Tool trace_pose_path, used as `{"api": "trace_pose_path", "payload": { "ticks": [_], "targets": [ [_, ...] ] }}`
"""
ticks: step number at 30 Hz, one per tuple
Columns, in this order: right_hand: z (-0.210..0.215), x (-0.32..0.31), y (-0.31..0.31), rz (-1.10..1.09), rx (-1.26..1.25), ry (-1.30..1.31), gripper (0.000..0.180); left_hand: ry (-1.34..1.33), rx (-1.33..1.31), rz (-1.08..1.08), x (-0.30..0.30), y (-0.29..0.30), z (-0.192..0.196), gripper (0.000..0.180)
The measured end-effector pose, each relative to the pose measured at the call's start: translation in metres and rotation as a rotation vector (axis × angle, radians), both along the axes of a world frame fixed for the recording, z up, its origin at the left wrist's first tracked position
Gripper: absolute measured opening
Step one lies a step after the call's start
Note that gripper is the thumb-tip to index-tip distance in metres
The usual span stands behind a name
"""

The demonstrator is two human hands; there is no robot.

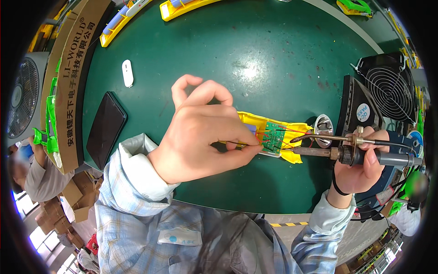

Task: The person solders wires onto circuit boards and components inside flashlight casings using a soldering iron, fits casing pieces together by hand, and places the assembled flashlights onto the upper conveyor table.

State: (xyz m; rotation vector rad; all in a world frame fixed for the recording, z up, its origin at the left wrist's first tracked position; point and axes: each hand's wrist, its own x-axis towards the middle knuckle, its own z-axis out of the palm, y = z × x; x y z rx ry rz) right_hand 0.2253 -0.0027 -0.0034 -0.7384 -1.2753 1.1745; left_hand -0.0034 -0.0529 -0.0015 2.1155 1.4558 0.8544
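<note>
My right hand [362, 166] grips a soldering iron [388, 158] with a thin metal feed tube [319, 136] fixed along it. The iron's tip reaches the right edge of a green circuit board [273, 137]. That board sits in a yellow plastic housing [294, 129], with red and dark wires running over it and a blue-purple cell partly covered at its left. Thumb and index finger of my left hand [205, 130] pinch a thin dark wire [267, 148] at the board's lower left; its other fingers are curled up. A silver reflector cup [323, 130] lies at the housing's right end.
On the green table [205, 50] lie a black phone [107, 130] and a small white oval device [127, 73]. More yellow housings [187, 7] are at the far edge. A cardboard box [75, 91] borders the left; a black fan [388, 86] stands at the right.
</note>
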Motion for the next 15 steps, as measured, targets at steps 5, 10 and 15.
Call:
{"api": "trace_pose_path", "payload": {
  "ticks": [5,10,15],
  "targets": [
    [-0.0015,-0.0007,-0.0023,-0.020,-0.002,-0.043,0.020,0.007,0.003,0.002,0.0002,-0.0013,0.0000,0.011],
    [-0.0009,-0.0016,-0.0016,0.023,-0.024,-0.035,0.018,0.016,0.005,0.011,0.0007,-0.0001,-0.0007,0.011],
    [-0.0018,0.0003,-0.0011,0.030,-0.041,-0.056,0.019,0.013,0.016,0.017,0.0014,0.0003,-0.0007,0.012]
  ]
}}
